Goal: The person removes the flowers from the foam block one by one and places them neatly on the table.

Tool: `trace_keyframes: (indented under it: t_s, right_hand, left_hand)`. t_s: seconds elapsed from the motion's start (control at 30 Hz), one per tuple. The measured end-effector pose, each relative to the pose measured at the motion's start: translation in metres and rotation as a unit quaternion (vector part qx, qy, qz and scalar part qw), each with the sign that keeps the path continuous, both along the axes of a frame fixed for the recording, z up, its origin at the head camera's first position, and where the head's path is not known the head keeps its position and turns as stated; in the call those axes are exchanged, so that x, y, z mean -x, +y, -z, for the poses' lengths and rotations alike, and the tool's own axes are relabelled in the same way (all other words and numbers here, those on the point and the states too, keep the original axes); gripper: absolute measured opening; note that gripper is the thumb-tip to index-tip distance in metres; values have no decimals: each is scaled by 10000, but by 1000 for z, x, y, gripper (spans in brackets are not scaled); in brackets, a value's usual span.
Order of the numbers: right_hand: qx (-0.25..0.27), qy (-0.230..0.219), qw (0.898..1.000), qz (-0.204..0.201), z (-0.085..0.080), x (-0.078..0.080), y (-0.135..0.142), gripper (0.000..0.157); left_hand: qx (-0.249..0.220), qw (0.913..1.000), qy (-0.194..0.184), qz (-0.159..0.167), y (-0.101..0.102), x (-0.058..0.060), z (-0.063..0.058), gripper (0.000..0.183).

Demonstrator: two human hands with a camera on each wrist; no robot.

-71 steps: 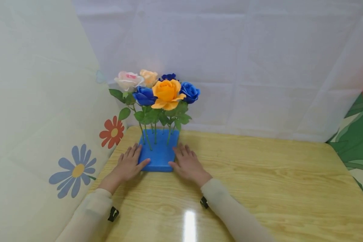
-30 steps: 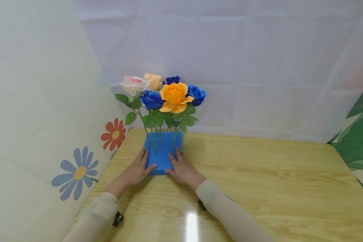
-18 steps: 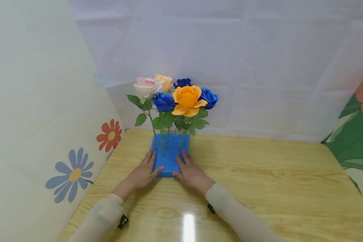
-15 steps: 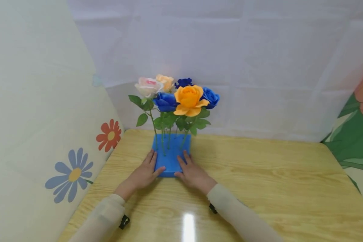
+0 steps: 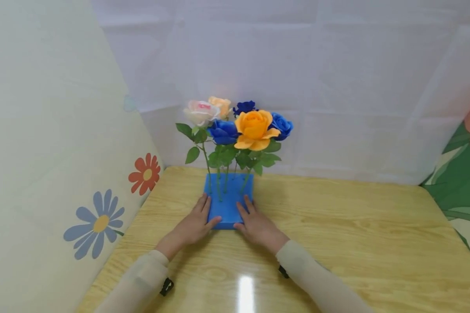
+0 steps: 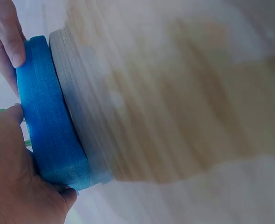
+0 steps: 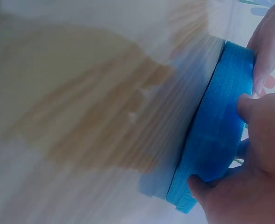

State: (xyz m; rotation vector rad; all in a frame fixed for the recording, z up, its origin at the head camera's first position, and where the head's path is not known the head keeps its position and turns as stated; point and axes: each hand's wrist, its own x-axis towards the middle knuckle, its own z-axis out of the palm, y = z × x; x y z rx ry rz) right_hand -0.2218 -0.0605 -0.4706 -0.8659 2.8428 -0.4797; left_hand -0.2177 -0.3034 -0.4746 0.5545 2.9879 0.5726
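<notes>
A blue foam block (image 5: 228, 212) lies flat on the table, with artificial roses standing in it on green stems. An orange rose (image 5: 254, 128) is in front, between blue roses; a pale pink rose (image 5: 201, 113) and a peach rose (image 5: 220, 105) are at left. My left hand (image 5: 193, 224) lies along the block's left side, thumb on its near edge. Along the right side rests my right hand (image 5: 260, 226), fingers spread over the top edge. Both wrist views show the foam block (image 6: 46, 107) between the left hand (image 6: 9, 172) and the right hand (image 7: 256, 172).
The wood-grain table (image 5: 337, 234) extends to the right of the block. Behind it hangs a white cloth (image 5: 356, 95). A wall panel (image 5: 35, 152) with printed flowers borders the left side, and a printed green leaf pattern (image 5: 462, 182) the right.
The foam block and its roses have slid to the right along the table and slightly nearer. Both hands have moved with it, staying on its two sides.
</notes>
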Motion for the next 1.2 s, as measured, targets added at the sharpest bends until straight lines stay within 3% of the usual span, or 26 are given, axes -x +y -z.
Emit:
trace_keyframes:
  t_s: [0.23, 0.47, 0.9, 1.2]
  right_hand:
    - [-197, 68, 9997, 83, 3, -1, 18, 69]
    - [-433, 476, 9979, 63, 5, -5, 34, 67]
    - [-773, 711, 9943, -198, 3, -12, 49, 68]
    - [-402, 400, 9982, -173, 3, -12, 58, 67]
  left_hand:
    - [64, 9996, 67, 251, 15, 4, 1, 84]
    - [206, 9987, 110, 461, 28, 5, 1, 83]
    - [576, 9982, 118, 156, 35, 4, 4, 84]
    - [853, 9961, 193, 76, 42, -1, -3, 79]
